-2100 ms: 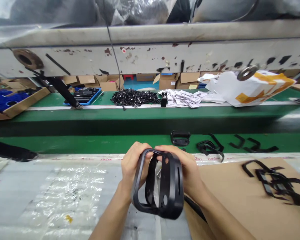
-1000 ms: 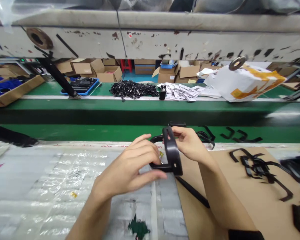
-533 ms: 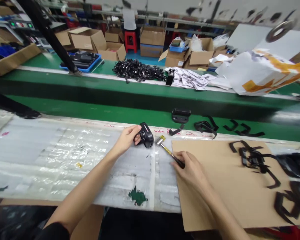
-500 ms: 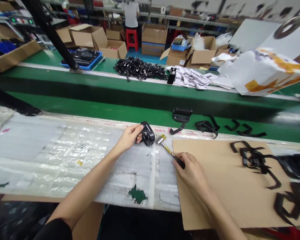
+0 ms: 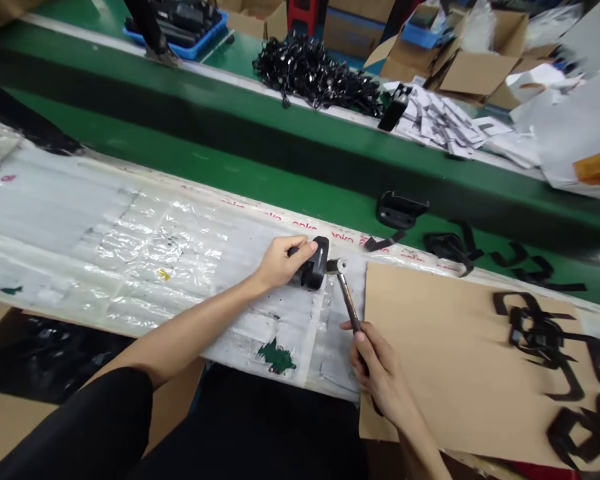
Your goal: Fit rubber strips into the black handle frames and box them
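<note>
My left hand (image 5: 286, 261) is closed on a black plastic bracket-like part (image 5: 318, 265), held at the plastic-covered worktop (image 5: 180, 267). My right hand (image 5: 377, 367) grips a small hammer (image 5: 349, 300) by its handle. The hammer's metal head is just right of the black part; whether they touch I cannot tell. A flat cardboard sheet (image 5: 430, 353) lies beside and partly under my right forearm. On its right side is a cluster of black curved plastic pieces (image 5: 537, 337).
Along the green strip behind the worktop lie a black tray-shaped part (image 5: 401, 211) and several bent black pieces (image 5: 450, 247). A raised green ledge (image 5: 220, 100) bears a heap of black parts (image 5: 317, 73), white paper slips (image 5: 440, 120) and a blue tray (image 5: 200, 50). A dark post (image 5: 147, 27) stands at left.
The view has tilted down. My right hand has closed fully round the hammer and lifted it, bringing its head up beside the black part. My left hand has turned that part slightly.
</note>
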Motion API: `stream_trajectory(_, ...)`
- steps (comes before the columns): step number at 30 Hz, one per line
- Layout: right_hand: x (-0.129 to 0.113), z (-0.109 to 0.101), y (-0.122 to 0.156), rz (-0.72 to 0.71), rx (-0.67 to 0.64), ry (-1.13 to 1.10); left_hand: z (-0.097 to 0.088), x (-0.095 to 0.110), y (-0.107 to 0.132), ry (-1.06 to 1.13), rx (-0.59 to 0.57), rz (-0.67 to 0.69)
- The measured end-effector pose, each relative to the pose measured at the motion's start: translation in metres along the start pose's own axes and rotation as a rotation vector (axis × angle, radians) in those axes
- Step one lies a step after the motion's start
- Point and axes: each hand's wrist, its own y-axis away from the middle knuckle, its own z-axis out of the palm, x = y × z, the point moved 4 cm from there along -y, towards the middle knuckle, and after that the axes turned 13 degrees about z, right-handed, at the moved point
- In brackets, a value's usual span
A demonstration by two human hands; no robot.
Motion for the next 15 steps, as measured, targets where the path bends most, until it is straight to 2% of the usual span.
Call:
stream_trajectory(3, -0.002, 0.010, -0.002, 0.034, 0.010, 0.060, 0.004, 0.003, 0.000, 0.033, -0.024, -0.036)
stream_trajectory(7, -0.006, 0.010, -0.007, 0.063, 0.064, 0.259, 0.007, 0.006, 0.001, 0.075, -0.107, -0.059)
stream_trajectory(15, -0.003, 0.001, 0.008, 0.110, 0.064, 0.166, 0.001, 0.003, -0.003, 0.307, -0.260, -0.124)
